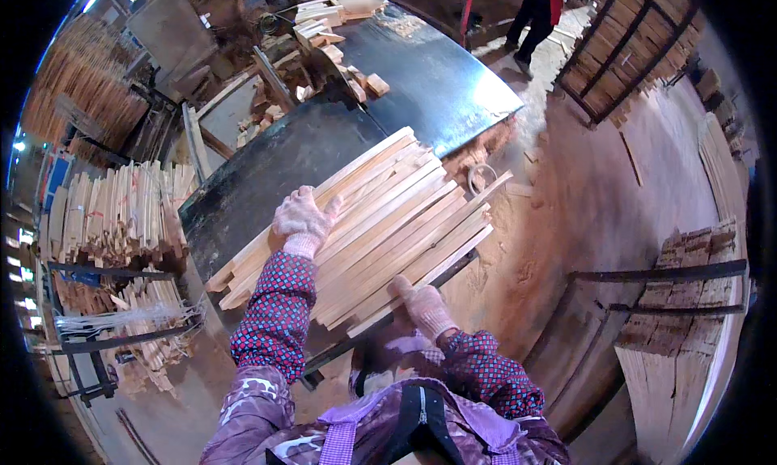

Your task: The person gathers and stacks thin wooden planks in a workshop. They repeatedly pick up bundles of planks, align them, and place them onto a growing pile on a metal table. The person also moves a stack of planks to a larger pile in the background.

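Note:
A layer of pale wooden strips (388,214) lies side by side on a dark metal-topped table (267,169), their ends uneven. My gloved left hand (304,218) is over the far-left edge of the layer, its fingers bent over the outermost strip and the thumb apart on the wood. At the near edge, my gloved right hand (426,308) has its thumb and fingers closed against the nearest strips; part of its grip is hidden. Both forearms wear patterned sleeve covers.
Offcuts (336,56) are heaped at the table's back. Bundled strips (121,210) stand on a rack at left. Stacked boards (676,303) stand at right, with another rack of boards (631,48) beyond. A person (538,16) stands at the back. Sawdust (494,254) covers the floor beside the table.

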`<action>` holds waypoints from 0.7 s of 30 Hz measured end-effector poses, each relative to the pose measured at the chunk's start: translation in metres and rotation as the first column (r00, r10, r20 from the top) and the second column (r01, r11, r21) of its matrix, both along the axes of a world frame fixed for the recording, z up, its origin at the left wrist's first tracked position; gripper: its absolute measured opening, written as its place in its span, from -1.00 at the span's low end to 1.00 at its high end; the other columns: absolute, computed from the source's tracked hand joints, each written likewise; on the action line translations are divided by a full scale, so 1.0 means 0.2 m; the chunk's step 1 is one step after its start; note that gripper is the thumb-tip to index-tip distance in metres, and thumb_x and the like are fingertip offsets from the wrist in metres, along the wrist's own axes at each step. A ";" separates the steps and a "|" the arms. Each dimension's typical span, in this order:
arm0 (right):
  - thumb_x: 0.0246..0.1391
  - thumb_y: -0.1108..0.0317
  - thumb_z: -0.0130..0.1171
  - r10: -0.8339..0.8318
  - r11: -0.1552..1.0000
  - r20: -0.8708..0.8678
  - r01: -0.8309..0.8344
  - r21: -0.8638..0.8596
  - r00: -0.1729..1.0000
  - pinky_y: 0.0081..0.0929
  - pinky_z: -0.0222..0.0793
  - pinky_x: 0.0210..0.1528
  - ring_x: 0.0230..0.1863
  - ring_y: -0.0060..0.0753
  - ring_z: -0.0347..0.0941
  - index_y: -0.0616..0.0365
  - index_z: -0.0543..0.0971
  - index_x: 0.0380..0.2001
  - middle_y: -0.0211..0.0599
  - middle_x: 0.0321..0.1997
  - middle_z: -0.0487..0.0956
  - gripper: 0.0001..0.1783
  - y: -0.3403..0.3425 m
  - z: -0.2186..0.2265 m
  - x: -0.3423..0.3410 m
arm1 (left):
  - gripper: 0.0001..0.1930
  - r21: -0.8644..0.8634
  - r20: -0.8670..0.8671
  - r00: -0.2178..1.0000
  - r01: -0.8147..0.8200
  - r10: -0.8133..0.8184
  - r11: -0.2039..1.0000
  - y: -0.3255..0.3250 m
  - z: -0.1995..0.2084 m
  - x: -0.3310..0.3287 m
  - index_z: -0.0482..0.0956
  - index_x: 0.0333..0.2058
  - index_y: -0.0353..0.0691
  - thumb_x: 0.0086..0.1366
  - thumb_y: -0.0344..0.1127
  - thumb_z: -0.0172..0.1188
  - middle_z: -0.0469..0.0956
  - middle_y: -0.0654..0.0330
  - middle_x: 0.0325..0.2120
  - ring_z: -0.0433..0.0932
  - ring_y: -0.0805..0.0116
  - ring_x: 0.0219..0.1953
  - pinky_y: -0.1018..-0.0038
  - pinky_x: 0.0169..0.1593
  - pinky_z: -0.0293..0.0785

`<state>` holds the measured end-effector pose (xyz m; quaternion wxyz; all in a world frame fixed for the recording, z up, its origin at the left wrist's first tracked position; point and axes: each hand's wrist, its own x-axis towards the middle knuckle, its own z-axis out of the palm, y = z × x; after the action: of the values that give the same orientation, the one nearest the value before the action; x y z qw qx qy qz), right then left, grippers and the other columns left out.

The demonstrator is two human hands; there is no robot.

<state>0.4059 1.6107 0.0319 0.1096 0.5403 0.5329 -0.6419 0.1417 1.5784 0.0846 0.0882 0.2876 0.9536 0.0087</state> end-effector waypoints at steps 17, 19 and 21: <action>0.20 -0.25 0.03 -0.074 0.994 -0.233 0.053 -0.098 0.970 -0.38 0.45 -0.45 -0.41 -0.32 0.52 0.15 0.66 -0.20 -0.18 -0.44 0.59 -0.37 -0.01 -0.03 0.00 | -0.20 -0.014 -0.056 0.998 -0.005 0.004 1.000 0.01 -0.05 0.01 0.41 0.18 -0.13 0.21 0.42 0.00 0.45 0.08 0.16 0.41 0.13 0.21 0.23 0.22 0.36; 0.19 -0.23 0.08 -0.157 0.985 -0.284 0.128 -0.120 0.946 -0.41 0.40 -0.59 -0.59 -0.34 0.50 0.20 0.64 -0.29 -0.22 -0.54 0.55 -0.38 -0.03 -0.05 -0.01 | -0.21 -0.002 -0.052 0.999 -0.009 0.009 1.000 0.00 -0.03 0.02 0.39 0.18 -0.16 0.24 0.39 0.00 0.44 0.05 0.17 0.41 0.11 0.22 0.24 0.24 0.35; 0.18 -0.22 0.11 -0.185 0.982 -0.324 0.162 -0.097 0.928 -0.42 0.38 -0.66 -0.68 -0.34 0.48 0.22 0.63 -0.33 -0.24 -0.58 0.53 -0.39 -0.04 -0.06 -0.01 | -0.24 0.032 -0.089 0.996 0.011 -0.008 0.999 -0.01 -0.06 0.01 0.39 0.17 -0.19 0.26 0.36 0.01 0.43 0.02 0.17 0.40 0.09 0.22 0.23 0.25 0.33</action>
<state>0.4032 1.6027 0.0206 -0.0204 0.4653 0.4716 -0.7487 0.1444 1.5770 0.0734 0.0411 0.2938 0.9549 0.0108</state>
